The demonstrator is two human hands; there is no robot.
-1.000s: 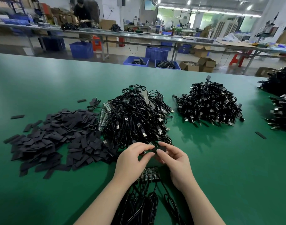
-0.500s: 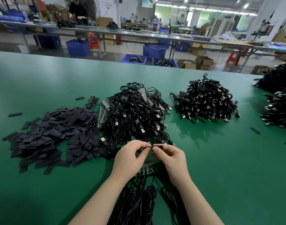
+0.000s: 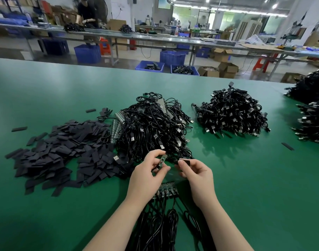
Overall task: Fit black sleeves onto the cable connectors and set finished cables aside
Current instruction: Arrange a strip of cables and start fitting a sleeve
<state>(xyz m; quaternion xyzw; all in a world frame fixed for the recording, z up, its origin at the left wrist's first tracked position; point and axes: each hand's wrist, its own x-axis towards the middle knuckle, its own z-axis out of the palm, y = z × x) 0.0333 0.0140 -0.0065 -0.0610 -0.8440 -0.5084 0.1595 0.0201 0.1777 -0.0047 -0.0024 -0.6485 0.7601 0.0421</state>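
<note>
Sleeve meets connector over the green table point(image 3: 245, 187).
The left hand point(image 3: 146, 175) pinches a bare cable connector point(image 3: 162, 159) in its fingers; the right hand point(image 3: 197, 173) pinches a black sleeve point(image 3: 184, 161) just beside it.

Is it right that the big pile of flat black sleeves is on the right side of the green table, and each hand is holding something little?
Not quite. The head view shows the pile of flat black sleeves on the left side of the green table, not the right. The rest holds: the left hand pinches a small connector board, and the right hand pinches a black sleeve.
</note>
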